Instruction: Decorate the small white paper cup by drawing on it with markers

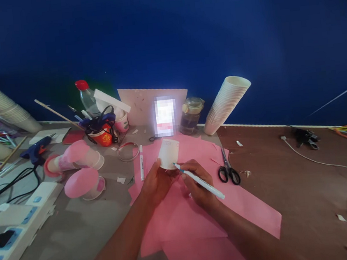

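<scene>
Left hand (158,182) grips a white paper cup (169,154) by its lower edge, fingers wrapped beneath it. Right hand (198,185) holds a white pen (199,181), tip touching the cup just beside the left fingertips. Pink paper (246,205) lies under both hands; black scissors (227,170) rest near the right fingers.

Looks like a craft workshop. Shows in the glue gun (37,150), scissors (228,169), stacked paper cups (225,104) and pink paper (182,216).

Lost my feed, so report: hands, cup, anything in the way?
Left hand holds cup. Right hand holds pen, tip at cup. Scissors lie to the right, apart.
</scene>
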Demonstrator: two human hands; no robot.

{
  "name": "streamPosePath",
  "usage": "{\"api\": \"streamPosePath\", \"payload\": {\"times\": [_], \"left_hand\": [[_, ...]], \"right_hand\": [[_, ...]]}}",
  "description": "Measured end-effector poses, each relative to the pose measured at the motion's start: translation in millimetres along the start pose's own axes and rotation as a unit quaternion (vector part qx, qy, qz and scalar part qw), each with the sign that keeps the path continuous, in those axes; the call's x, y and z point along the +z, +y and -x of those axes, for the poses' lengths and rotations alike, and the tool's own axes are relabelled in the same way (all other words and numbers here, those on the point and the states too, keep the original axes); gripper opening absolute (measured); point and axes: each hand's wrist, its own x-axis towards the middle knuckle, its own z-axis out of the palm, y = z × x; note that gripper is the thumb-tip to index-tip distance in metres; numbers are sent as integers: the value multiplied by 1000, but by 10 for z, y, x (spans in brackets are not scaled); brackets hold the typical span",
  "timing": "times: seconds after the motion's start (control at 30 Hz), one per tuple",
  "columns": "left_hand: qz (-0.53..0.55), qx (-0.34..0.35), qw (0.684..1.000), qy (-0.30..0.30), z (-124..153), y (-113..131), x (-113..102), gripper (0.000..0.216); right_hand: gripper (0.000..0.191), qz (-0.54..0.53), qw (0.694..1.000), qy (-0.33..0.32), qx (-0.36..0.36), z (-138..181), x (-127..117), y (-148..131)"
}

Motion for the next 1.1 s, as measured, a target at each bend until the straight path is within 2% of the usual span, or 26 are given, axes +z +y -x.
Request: {"api": "streamPosePath", "payload": {"times": [0.3, 0.8, 1.1], "left_hand": [[-4, -4, 1000, -15, -1, -10, -39, 30], [-7, -2, 1000, 6, -1, -11, -27, 31], [-18, -1, 1000, 12, 6, 0, 2, 30]], "right_hand": [[14, -31, 999, -28, 10, 11, -14, -10], [7, -8, 999, -10, 31, 7, 1, 0], [12, -18, 1000, -7, 23, 9, 4, 8]]}}
